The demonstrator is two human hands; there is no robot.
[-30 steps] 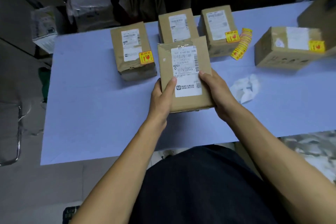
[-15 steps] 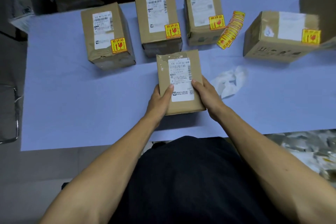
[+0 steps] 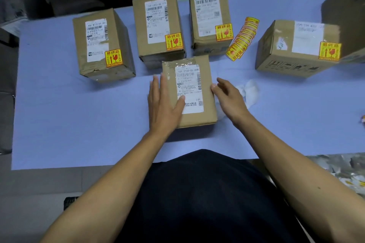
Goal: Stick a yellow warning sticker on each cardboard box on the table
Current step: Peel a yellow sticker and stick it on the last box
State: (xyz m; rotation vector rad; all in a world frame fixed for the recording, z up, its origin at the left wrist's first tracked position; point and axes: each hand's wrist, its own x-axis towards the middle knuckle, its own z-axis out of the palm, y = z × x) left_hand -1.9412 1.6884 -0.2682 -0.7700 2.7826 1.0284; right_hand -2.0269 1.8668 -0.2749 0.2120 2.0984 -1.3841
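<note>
A cardboard box with a white shipping label and no yellow sticker lies on the blue table in front of me. My left hand rests flat on its left side, fingers straight. My right hand hovers at the box's right edge with relaxed fingers, holding nothing. Behind stand three boxes, the left box, the middle box and the right box, each bearing a yellow warning sticker. A fourth stickered box lies far right. A strip of yellow stickers lies between them.
Crumpled white backing paper lies right of my right hand. A large cardboard box juts in at the top right corner. Dark bags and parcels sit beyond the table's far edge. The table's near edge is at my waist.
The box has come down flat onto the table. My left hand went from gripping its edge to lying flat on top. My right hand let go and drew slightly off to the right.
</note>
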